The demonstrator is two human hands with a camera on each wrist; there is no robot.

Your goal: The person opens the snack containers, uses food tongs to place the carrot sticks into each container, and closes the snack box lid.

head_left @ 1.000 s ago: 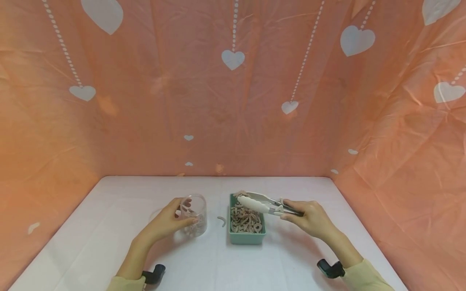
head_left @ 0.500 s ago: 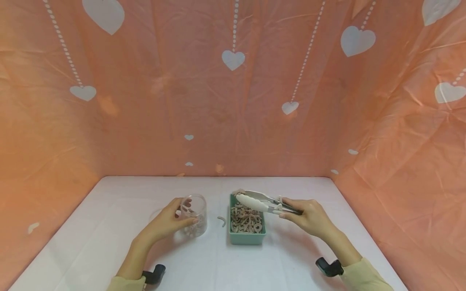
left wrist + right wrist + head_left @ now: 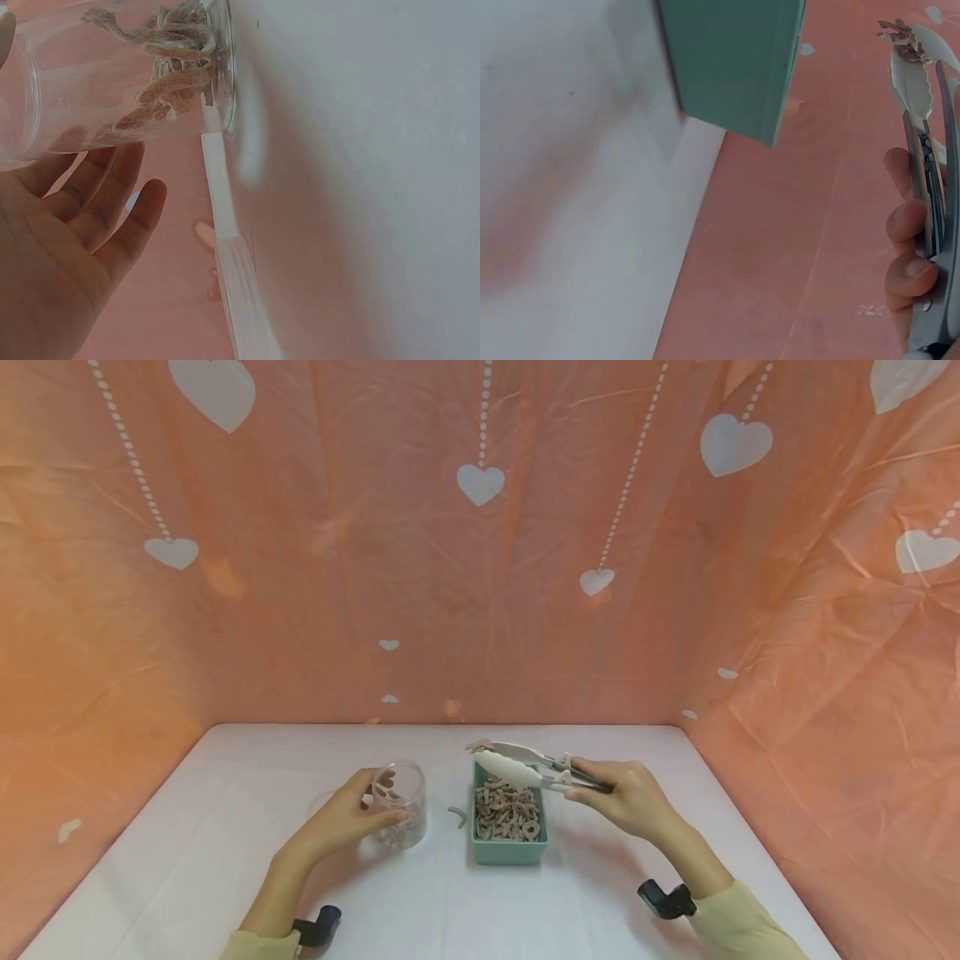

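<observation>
My left hand (image 3: 337,822) holds a clear plastic jar (image 3: 414,828) upright on the table, thumb on its near side. In the left wrist view, brownish dried curled pieces (image 3: 176,82) lie in the bottom part of the jar. My right hand (image 3: 637,802) grips metal tongs with white tips (image 3: 510,770) by the handles. Between the tips is a small clump of the pieces (image 3: 907,46), held just above the far-left corner of a green rectangular box (image 3: 510,854). Many similar strips and rings (image 3: 508,810) fill that box.
One loose curved piece (image 3: 458,816) lies on the white table (image 3: 450,910) between jar and box. A faint clear round item (image 3: 318,800), partly hidden, lies behind my left wrist. Orange cloth (image 3: 480,610) with white hearts encloses the back and sides.
My right hand has moved the tongs and their clump up and to the left, toward the box's left edge. My left hand and the jar have stayed put.
</observation>
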